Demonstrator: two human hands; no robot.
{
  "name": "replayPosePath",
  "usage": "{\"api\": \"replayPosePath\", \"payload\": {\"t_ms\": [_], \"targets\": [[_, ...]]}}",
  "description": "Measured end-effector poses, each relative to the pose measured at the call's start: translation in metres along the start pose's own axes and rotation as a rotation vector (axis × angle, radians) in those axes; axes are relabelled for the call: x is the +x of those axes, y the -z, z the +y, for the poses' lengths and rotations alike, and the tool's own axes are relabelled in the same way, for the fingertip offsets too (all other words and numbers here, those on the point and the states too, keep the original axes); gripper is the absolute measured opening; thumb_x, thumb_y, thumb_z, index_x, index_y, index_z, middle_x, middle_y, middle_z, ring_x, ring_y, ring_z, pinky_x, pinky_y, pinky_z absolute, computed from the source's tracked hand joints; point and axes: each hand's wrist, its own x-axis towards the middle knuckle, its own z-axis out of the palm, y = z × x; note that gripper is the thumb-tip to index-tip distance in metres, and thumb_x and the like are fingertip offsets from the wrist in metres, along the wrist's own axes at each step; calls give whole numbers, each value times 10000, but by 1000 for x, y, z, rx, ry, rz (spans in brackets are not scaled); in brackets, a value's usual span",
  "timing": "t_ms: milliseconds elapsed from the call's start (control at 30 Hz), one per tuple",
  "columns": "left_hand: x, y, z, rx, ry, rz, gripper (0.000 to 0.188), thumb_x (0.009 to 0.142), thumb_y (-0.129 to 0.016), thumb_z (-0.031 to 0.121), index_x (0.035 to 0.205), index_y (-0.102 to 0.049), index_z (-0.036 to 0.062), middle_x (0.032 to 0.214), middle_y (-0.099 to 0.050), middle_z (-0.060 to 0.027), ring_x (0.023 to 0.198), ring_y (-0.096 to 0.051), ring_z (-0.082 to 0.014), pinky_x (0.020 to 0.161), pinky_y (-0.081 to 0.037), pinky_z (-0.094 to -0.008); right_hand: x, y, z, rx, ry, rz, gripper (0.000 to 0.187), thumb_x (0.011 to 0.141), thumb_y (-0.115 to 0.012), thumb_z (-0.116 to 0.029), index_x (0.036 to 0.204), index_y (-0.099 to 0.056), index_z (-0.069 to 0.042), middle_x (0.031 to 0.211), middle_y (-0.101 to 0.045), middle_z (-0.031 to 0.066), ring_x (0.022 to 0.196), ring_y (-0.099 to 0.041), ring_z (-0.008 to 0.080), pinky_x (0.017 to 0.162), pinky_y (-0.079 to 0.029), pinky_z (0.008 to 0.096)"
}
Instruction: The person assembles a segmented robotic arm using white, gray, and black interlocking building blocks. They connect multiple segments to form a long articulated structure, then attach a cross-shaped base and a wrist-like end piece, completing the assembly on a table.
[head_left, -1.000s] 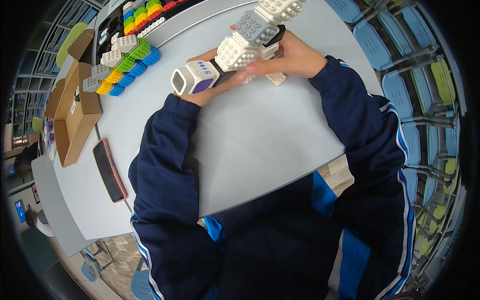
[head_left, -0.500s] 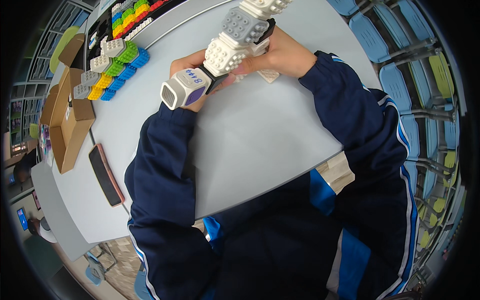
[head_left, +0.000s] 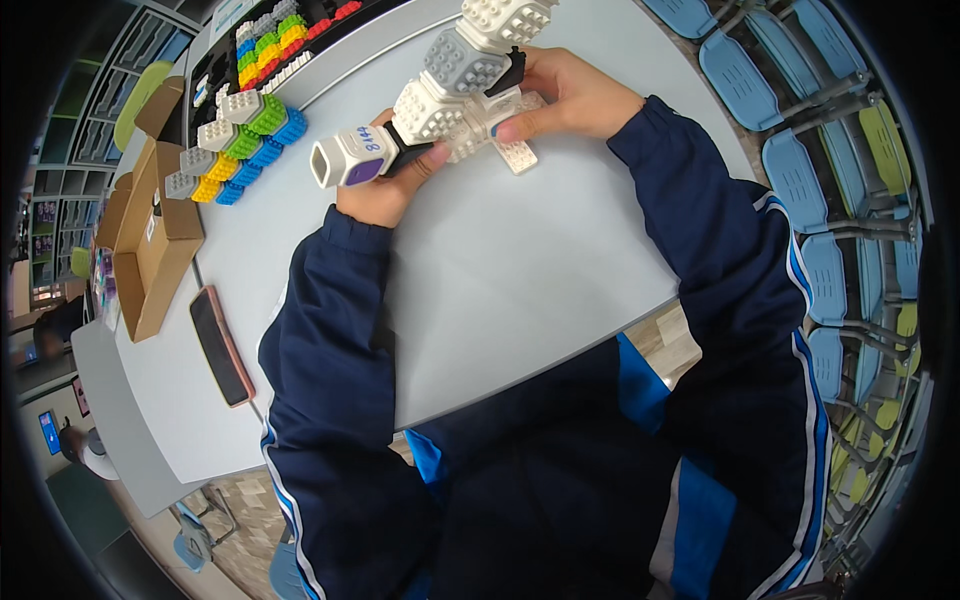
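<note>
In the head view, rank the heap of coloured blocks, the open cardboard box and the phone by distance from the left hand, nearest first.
Measured from the left hand, which grips the chain of studded cubes:
1. Heap of coloured blocks: up and to its left on the table.
2. Open cardboard box: farther left, near the table's edge.
3. Phone: lying flat, down and to the left, below the box; not much beyond it.

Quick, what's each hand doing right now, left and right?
Left hand: closed around the purple-and-white end cube of the chain of studded cubes.
Right hand: closed on the same chain, fingers over a clear studded piece.
</note>
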Motion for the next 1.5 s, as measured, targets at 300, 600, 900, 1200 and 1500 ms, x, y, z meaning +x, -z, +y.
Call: {"api": "replayPosePath", "payload": {"t_ms": [300,600,900,1200,1500], "targets": [[-7,6,-9,30,27,76,551,764,-843,107,1214,-555,-26,1121,-663,-97,1060,-623,-201,950,-488,-330,0,2,5,-82,-93,16,322,675,-845,-142,875,-640,6,885,-620,50,903,-606,186,868,-463,319],[-6,1,-15,177,74,145,497,753,-845,91,1167,-608,-47,1116,-672,-119,1049,-625,-212,949,-484,-348,-1,-3,7,11,-8,73,277,636,-820,-47,796,-623,65,814,-581,44,809,-572,176,793,-453,284],[-9,0,-15,195,150,125,481,756,-846,95,1155,-621,-51,1124,-674,-120,1057,-621,-199,958,-485,-332,-2,-1,-10,-42,-65,34,301,609,-819,-17,853,-668,73,835,-600,47,805,-567,172,768,-455,288],[-9,7,-17,69,58,75,580,747,-849,88,1241,-571,-34,1194,-644,-109,1127,-597,-197,997,-467,-331,-3,-7,5,-21,-83,97,334,690,-817,-88,962,-683,52,923,-649,57,848,-589,176,774,-471,295],[-1,16,-14,392,-211,-4,385,619,-828,80,987,-719,65,1068,-668,-57,1029,-610,-249,933,-444,-327,-15,-21,-3,-399,144,116,476,748,-793,-180,1151,-622,8,1198,-604,126,1131,-519,271,1011,-405,375]]}}
